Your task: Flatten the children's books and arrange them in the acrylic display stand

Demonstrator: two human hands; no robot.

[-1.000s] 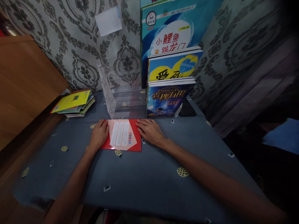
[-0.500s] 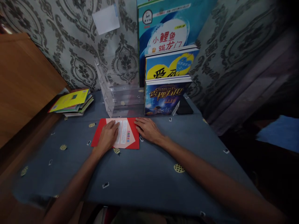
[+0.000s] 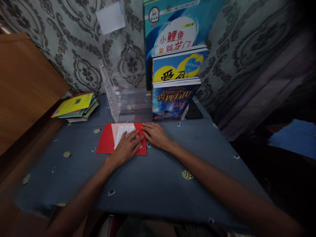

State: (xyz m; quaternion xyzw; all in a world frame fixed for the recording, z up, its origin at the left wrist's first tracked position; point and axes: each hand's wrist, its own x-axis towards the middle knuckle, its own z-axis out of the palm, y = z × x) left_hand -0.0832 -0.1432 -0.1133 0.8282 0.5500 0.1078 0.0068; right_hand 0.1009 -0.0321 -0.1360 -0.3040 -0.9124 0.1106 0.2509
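Note:
A thin red booklet (image 3: 106, 144) with a pale text panel lies flat on the dark blue tablecloth (image 3: 153, 177), just in front of a clear acrylic stand (image 3: 128, 102). My left hand (image 3: 127, 148) lies flat on the booklet's right half, fingers stretched out and pointing right. My right hand (image 3: 155, 135) rests palm down at the booklet's right edge, fingers spread, its fingertips touching the red cover next to the left hand's fingers.
Several picture books (image 3: 175, 82) stand upright against the patterned wall at the back, right of the clear stand. A small stack of books (image 3: 75, 106) with a yellow cover on top lies at the back left. A wooden panel (image 3: 27, 89) borders the left side.
My left hand has slid rightwards across the red booklet, from its left edge to its right half, uncovering the left part. My right hand has stayed at the right edge.

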